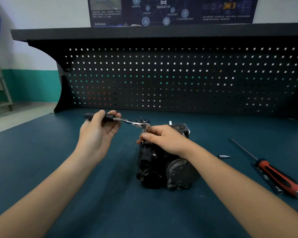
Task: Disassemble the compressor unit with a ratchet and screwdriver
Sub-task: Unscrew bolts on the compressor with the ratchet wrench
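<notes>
While the compressor unit [179,170] sits about midway across the desk [58,169], closer to the back edge than the front, its grey round end cap faces the front edge and its black body runs back toward the pegboard [162,74]. In the head view, 2 bare forearms reach in from the front corners. The left hand [98,129], palm turned up, has its fingers curled round the black grip of the ratchet [126,120], whose chrome head hangs over the unit's top. The right hand [163,140] rests on the unit, its fingertips pinching the socket stem just below the ratchet head. Near the right edge lies 1 screwdriver [280,176] with a red-and-black handle, shaft pointing to the back. A small silver bit [224,156] lies between it and the unit.
</notes>
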Available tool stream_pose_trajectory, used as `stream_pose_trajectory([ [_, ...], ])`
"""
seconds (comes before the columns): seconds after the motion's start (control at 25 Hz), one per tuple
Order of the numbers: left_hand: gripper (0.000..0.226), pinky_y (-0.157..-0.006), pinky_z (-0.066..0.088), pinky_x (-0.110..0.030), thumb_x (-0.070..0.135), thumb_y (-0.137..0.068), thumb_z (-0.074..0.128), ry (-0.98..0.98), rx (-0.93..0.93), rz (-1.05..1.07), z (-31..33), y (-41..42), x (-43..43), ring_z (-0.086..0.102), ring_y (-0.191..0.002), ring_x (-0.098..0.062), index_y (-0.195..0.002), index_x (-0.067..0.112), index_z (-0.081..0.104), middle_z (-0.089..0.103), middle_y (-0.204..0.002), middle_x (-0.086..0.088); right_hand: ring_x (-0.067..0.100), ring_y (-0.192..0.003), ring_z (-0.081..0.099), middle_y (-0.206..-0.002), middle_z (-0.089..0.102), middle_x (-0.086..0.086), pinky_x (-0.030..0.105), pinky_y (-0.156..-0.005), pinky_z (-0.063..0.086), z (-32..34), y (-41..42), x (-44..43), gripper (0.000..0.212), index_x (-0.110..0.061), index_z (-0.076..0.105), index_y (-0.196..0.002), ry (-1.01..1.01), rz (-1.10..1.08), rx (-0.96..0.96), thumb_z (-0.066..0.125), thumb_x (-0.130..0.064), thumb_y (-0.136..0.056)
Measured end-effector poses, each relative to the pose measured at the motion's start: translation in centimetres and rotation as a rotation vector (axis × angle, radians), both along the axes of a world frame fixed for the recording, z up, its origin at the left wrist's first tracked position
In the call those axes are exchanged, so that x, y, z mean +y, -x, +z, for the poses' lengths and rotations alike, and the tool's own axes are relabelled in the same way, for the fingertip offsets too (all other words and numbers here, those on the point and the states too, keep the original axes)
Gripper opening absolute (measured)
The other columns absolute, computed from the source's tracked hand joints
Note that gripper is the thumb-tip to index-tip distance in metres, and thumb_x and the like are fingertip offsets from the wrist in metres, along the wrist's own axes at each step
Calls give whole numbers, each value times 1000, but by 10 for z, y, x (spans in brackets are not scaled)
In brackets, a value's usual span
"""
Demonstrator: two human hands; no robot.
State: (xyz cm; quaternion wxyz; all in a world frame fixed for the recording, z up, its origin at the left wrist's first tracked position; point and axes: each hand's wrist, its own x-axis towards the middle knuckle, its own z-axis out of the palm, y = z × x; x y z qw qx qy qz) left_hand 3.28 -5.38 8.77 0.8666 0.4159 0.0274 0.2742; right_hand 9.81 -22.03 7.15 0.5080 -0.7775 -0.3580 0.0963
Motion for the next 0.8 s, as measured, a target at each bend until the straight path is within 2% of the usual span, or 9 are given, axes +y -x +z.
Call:
stream_pose_trajectory([
  [0.08, 10, -70, 56, -30, 13, -98, 44, -72, -69, 49, -6, 21, -11, 68, -81, -11, -91, 20, 47, 68, -77, 5, 5, -94, 62, -98, 69, -1, 24, -96, 46, -1, 1, -2, 16, -11, 66, -97, -12, 8, 5, 52, -17, -95],
  [0.16, 19, -78, 53, -33, 13, -96, 45, -118, -125, 75, -14, 40, -24, 66, -92, -9, -103, 30, 45, 69, -85, 7, 1, -90, 62, -101, 69, 1, 17, -90, 46, 0, 3, -4, 13, -13, 65, -98, -25, 21, 18, 53, -18, -94],
  [0.28, 21, -78, 50, -33, 12, -96, 45, -178, -170, 119, -20, 42, -31, 64, -96, -7, -103, 32, 45, 70, -89, 9, -4, -84, 61, -103, 69, 2, 10, -81, 46, 0, 5, -5, 8, -18, 62, -95, -16, 29, 17, 54, -17, -93],
  [0.4, 14, -78, 52, -32, 12, -98, 43, -174, -146, 101, -11, 12, -17, 65, -85, -9, -99, 26, 44, 68, -81, 8, -5, -78, 61, -102, 70, 8, 8, -75, 47, 0, 3, -5, 11, -11, 66, -98, -49, 13, 36, 57, -12, -91],
  [0.48, 10, -69, 53, -29, 13, -99, 43, -128, -32, 35, -3, -19, -8, 65, -79, -11, -91, 18, 47, 63, -80, 4, -7, -72, 61, -96, 69, 5, 6, -71, 45, 0, 1, -5, 13, -6, 68, -99, -53, 15, 41, 59, -10, -90],
  [0.6, 17, -62, 51, -32, 8, -98, 39, -14, 104, -144, 11, -60, -12, 65, -68, -12, -83, 8, 47, 59, -83, -3, -6, -72, 60, -95, 68, 6, 7, -73, 47, 1, 0, -4, 18, 0, 68, -101, -49, 19, 37, 58, -10, -91],
  [0.72, 24, -52, 55, -28, 6, -98, 38, 155, 63, -226, 15, -69, -24, 62, -48, -9, -76, 5, 47, 57, -68, -4, -2, -76, 60, -105, 69, 14, 11, -77, 47, -1, 1, -5, 21, 3, 65, -103, -38, 4, 44, 54, -11, -93],
  [0.8, 26, -57, 57, -30, 9, -100, 39, 215, 27, -186, 8, -58, -17, 61, -48, -7, -75, 7, 46, 52, -67, -1, -1, -77, 61, -107, 69, 12, 10, -77, 46, 0, 2, -3, 22, -1, 66, -103, 6, -21, 14, 52, -16, -95],
])
